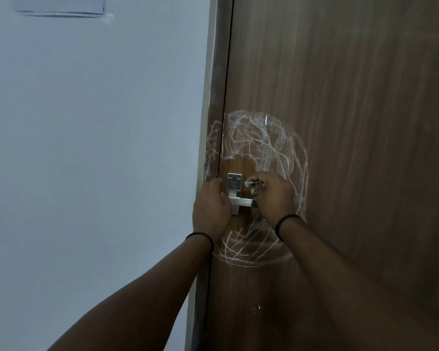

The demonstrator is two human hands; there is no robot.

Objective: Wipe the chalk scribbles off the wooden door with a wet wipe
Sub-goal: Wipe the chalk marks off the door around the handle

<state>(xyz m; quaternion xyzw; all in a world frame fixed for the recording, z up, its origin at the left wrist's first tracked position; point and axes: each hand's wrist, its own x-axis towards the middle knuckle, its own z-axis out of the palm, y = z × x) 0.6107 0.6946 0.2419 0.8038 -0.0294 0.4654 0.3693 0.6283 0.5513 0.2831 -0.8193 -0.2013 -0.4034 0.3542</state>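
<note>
White chalk scribbles (pixel 261 143) cover the brown wooden door (pixel 352 122) around its metal lever handle (pixel 238 196); more scribbles (pixel 249 247) loop below the handle. A patch just above the handle plate looks wiped and darker. My right hand (pixel 274 198) grips a crumpled greenish wet wipe (pixel 252 185) against the door beside the handle plate. My left hand (pixel 211 209) rests flat on the door's left edge next to the handle, fingers straight.
The brown door frame (pixel 217 97) left of the door carries faint chalk marks (pixel 212 145). A pale blue wall (pixel 86 148) fills the left half, with a rectangular plate (pixel 61 6) at the top.
</note>
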